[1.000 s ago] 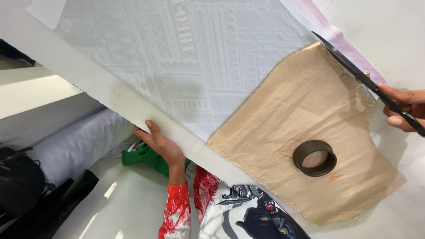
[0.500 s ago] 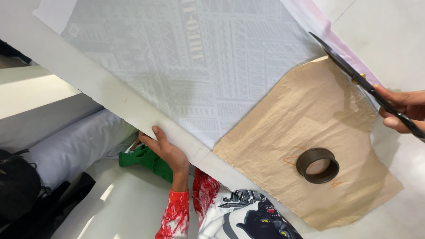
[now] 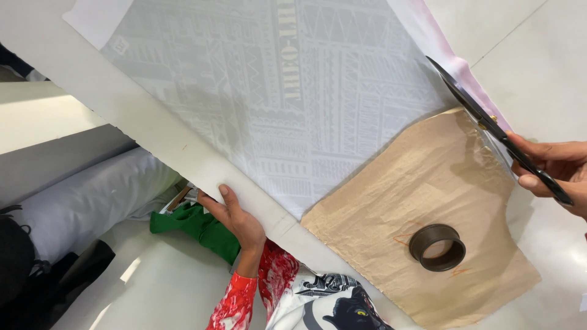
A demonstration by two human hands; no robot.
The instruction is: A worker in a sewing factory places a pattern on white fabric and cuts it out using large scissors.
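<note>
Our right hand [image 3: 553,168] clenched black scissors [image 3: 489,122] over the patterned fabric [image 3: 293,104]; our left hand [image 3: 238,217] gripped the table edge [image 3: 183,159].

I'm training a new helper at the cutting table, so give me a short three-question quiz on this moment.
1. True or false: the right hand holds black scissors at the edge of the brown paper pattern.
2. What rests on the brown paper pattern? A) a dark tape roll B) a ruler C) a pin cushion
3. Fill in: the left hand grips the edge of the white ____, on which the patterned white fabric lies.

Key: 1 true; 2 A; 3 table.
</note>
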